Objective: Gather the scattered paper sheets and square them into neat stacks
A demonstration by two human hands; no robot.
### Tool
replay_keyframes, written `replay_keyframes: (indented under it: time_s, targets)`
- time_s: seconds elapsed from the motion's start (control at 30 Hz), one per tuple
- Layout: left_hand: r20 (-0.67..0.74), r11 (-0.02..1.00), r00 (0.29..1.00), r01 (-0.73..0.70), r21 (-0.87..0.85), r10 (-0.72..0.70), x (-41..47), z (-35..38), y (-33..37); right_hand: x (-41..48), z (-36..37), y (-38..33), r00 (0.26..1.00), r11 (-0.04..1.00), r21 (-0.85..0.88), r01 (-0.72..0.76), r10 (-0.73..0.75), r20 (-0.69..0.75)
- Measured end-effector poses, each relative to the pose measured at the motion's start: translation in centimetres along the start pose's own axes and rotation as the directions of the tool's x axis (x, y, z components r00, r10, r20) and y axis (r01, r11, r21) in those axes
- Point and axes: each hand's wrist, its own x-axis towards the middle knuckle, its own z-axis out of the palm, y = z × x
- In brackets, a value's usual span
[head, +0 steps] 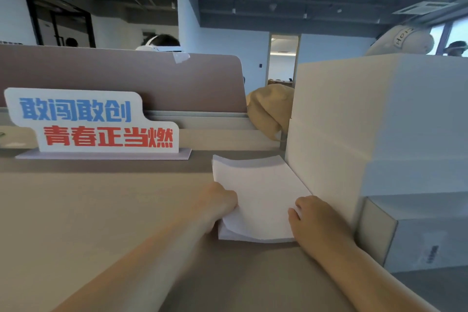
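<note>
A stack of white paper sheets lies on the beige desk, close against tall white boxes on its right. My left hand grips the stack's left edge, where the near corner of the sheets bends upward. My right hand holds the stack's near right corner, fingers curled on the top sheet. The stack's far edge looks slightly fanned.
Large white boxes stand stacked at the right, a smaller white carton in front of them. A white sign with blue and red characters stands at the back left before a brown partition. A tan bag sits behind.
</note>
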Motion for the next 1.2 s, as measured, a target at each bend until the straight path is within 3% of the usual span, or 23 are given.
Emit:
replay_keyframes:
  time_s: [0.13,0.23,0.43,0.53,0.9,1.13,1.2]
  targets:
    - [-0.051,0.975,0.996,-0.06,0.214,0.072,0.1,0.0,-0.2,-0.1,0.2,-0.1,1.0,1.0,0.009,-0.021,0.021,-0.009]
    - [-0.068,0.956,0.987,-0.122,0.268,0.145,-0.6,-0.4,-0.9,-0.1,0.2,-0.2,0.999,0.999,0.031,-0.033,0.034,-0.013]
    - [0.15,0.843,0.954,-0.299,0.448,0.259,-4.5,-1.6,-4.3,-0.3,0.6,-0.3,0.997,0.995,0.082,-0.053,0.057,-0.049]
    - [0.149,0.826,0.933,-0.36,0.433,0.328,-5.0,-1.6,-4.7,-0.4,0.7,-0.3,0.997,0.997,0.061,-0.055,0.058,-0.059]
    - [0.131,0.76,0.928,-0.362,0.54,0.349,-5.8,-1.2,-4.3,-0.5,1.1,-0.2,0.997,0.998,0.029,-0.057,0.059,-0.054]
    - [0.147,0.757,0.922,-0.379,0.532,0.358,-5.7,-1.0,-4.4,-0.5,1.2,-0.2,0.999,1.0,-0.002,-0.031,0.031,-0.045]
    - [0.136,0.797,0.924,-0.378,0.471,0.358,-5.8,-1.2,-4.1,-0.6,0.6,-0.5,0.996,0.997,0.071,-0.018,0.024,-0.086]
